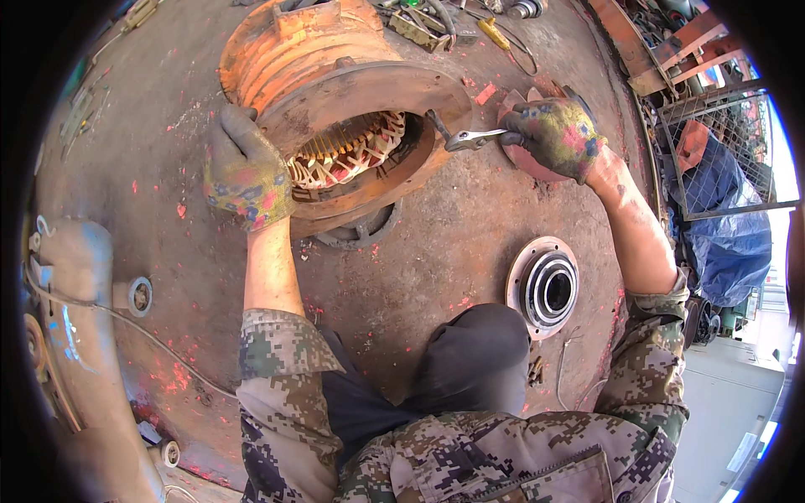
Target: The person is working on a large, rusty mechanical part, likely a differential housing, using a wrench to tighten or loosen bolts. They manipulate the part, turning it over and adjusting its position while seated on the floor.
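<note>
Shifting your knee [478, 356] could knock the round flanged part [537, 281] just beside it, and grit on the floor [444, 260] could then get into its bore. Farther out, the orange housing [335, 96] lies ahead of you, its open end toward you. Your left hand [249, 168] rests against its left edge; whether those fingers clamp it or only steady it, I cannot tell. If that hold is loose, a sideways push could roll the housing, since its body looks round. Your right hand [558, 134] is closed around the handle of a silvery tool [480, 137], its head beside a dark stub [437, 124] near the housing's right edge. Should the head slip, your knuckles could strike the reddish disc [537, 165] below, or the tool could nick the exposed windings [356, 155].

Counting outward, you have two gloved hands, one flanged part, one dark ring [360, 230] partly under the housing, one housing with one visible set of windings, one stub, one silvery tool and one reddish disc. Beyond lie one yellow tool [495, 33] and one box [415, 35] whose contents are too jumbled to count.
</note>
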`<action>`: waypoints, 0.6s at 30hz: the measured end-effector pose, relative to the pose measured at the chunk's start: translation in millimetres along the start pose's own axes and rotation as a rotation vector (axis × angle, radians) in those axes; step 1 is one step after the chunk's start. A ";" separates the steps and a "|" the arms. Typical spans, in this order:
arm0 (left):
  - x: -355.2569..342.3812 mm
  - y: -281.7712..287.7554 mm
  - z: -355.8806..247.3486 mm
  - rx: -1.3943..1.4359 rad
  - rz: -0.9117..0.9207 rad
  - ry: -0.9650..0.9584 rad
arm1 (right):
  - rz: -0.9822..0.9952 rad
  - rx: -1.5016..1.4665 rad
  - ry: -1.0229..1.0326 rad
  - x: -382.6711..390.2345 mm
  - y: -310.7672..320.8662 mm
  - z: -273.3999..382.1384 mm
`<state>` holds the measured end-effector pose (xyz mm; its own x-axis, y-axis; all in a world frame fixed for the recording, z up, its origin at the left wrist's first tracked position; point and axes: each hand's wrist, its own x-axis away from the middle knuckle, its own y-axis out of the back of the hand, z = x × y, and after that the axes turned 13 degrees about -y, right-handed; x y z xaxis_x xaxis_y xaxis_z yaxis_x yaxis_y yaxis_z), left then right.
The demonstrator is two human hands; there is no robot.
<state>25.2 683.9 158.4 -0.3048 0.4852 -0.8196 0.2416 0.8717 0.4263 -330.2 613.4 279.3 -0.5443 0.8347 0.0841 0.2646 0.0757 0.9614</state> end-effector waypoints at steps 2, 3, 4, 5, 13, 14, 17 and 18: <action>-6.8 4.7 -5.9 0.036 -0.029 0.035 | -0.017 0.018 0.047 -4.4 16.9 -0.7; -5.7 3.6 -7.2 0.053 -0.033 0.047 | -0.021 0.017 0.066 -4.7 18.9 -1.7; -3.0 2.5 -4.6 0.024 -0.023 0.008 | -0.007 0.061 0.036 -4.4 24.9 1.1; -0.1 2.0 -0.7 -0.008 -0.013 -0.031 | 0.003 0.057 0.056 -9.6 24.6 3.2; -7.7 0.2 -3.0 0.133 -0.007 0.131 | -0.081 -0.592 -0.229 11.8 -109.6 10.6; -6.3 -2.2 -7.2 0.132 0.044 0.126 | -0.031 -1.011 -0.372 26.1 -153.3 47.2; -2.8 -9.2 -7.1 0.158 0.034 0.089 | -0.075 -2.056 -0.353 6.6 -207.1 167.7; 0.5 -7.3 -1.9 0.180 0.046 0.108 | -0.066 -2.314 -0.328 -12.0 -189.4 204.8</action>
<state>21.5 677.9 155.6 -0.3844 0.5371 -0.7509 0.4152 0.8270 0.3790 -210.8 700.7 42.6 -0.3507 0.9028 0.2488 -0.8756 -0.2218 -0.4292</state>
